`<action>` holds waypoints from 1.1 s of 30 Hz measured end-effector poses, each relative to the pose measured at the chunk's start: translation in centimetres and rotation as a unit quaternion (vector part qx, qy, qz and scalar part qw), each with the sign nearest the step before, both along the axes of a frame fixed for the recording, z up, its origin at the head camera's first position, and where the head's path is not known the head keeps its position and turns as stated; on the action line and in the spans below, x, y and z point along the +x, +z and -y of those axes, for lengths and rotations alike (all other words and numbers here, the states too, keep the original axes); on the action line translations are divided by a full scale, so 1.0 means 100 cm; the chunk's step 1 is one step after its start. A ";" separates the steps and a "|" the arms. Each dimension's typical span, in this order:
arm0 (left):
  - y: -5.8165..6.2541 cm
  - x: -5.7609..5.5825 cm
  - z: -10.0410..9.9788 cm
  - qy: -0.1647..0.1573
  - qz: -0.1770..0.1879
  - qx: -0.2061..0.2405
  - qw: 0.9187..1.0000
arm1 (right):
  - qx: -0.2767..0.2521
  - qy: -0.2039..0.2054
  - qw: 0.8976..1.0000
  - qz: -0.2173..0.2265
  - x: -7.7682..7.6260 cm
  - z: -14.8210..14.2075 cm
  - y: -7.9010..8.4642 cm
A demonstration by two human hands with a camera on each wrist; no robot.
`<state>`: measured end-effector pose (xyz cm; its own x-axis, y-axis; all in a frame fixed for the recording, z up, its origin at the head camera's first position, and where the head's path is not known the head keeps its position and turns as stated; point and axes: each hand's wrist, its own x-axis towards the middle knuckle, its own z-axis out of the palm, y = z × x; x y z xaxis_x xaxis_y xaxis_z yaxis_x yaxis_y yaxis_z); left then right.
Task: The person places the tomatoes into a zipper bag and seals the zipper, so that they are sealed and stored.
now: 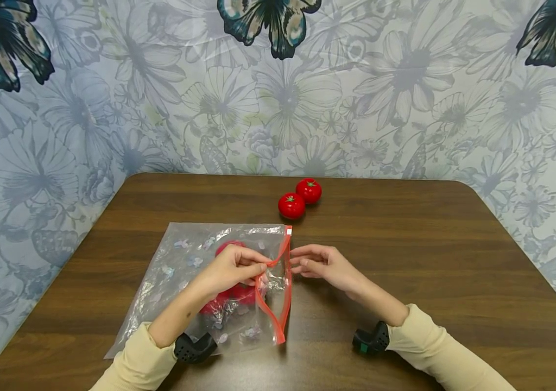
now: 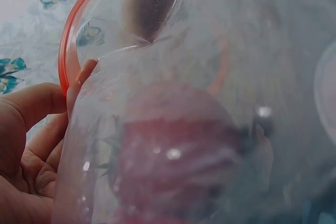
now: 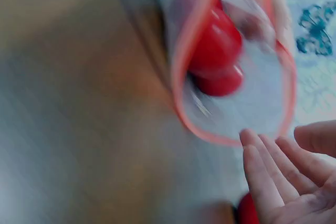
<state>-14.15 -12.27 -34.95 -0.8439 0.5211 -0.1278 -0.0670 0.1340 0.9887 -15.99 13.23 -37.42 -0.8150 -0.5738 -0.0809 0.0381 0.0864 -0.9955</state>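
A clear zip bag (image 1: 153, 288) lies on the table, its red-orange zip edge (image 1: 287, 304) facing right and its mouth parted. My left hand (image 1: 234, 267) pinches the upper lip of that edge between thumb and fingers. Inside the bag are several red tomatoes (image 3: 216, 43), partly hidden by the left hand and blurred through the plastic. My right hand (image 1: 326, 266) is just right of the mouth, fingers extended and holding nothing; in the right wrist view its fingertips (image 3: 247, 137) are close to the rim. Whether they touch it, I cannot tell.
Beyond the bag's upper right corner, two red tomatoes, a nearer one (image 1: 291, 207) and a farther one (image 1: 309, 191), sit side by side on the brown wooden table (image 1: 405, 233). A floral cloth with butterflies (image 1: 278, 108) hangs behind the table's far edge.
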 end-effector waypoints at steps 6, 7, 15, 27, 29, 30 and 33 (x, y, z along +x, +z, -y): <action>0.000 0.001 0.001 0.002 0.000 -0.001 1.000 | -0.001 -0.095 0.995 -0.034 -0.028 -0.016 0.011; 0.000 0.001 0.001 0.003 0.001 0.000 1.000 | -0.002 -0.110 0.993 -0.037 -0.033 -0.017 0.011; -0.002 0.003 0.002 0.003 0.000 -0.001 1.000 | 0.041 -0.206 0.976 -0.060 -0.067 -0.011 -0.001; 0.001 0.001 0.001 -0.002 0.000 0.000 1.000 | 0.092 -0.243 0.960 -0.105 -0.097 0.017 -0.014; 0.002 0.001 0.001 -0.002 0.000 -0.001 1.000 | 0.126 -0.248 0.952 -0.125 -0.100 0.022 -0.016; 0.002 0.001 0.001 -0.002 0.001 -0.001 1.000 | 0.144 -0.251 0.948 -0.134 -0.101 0.025 -0.017; 0.003 0.002 0.002 -0.001 0.001 -0.003 1.000 | 0.186 -0.255 0.935 -0.159 -0.103 0.031 -0.018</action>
<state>-13.99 -12.42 -34.63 -0.8424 0.5223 -0.1326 -0.0691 0.1394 0.9878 -26.33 10.11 -39.19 -0.9920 -0.0836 0.0949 -0.1236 0.4808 -0.8681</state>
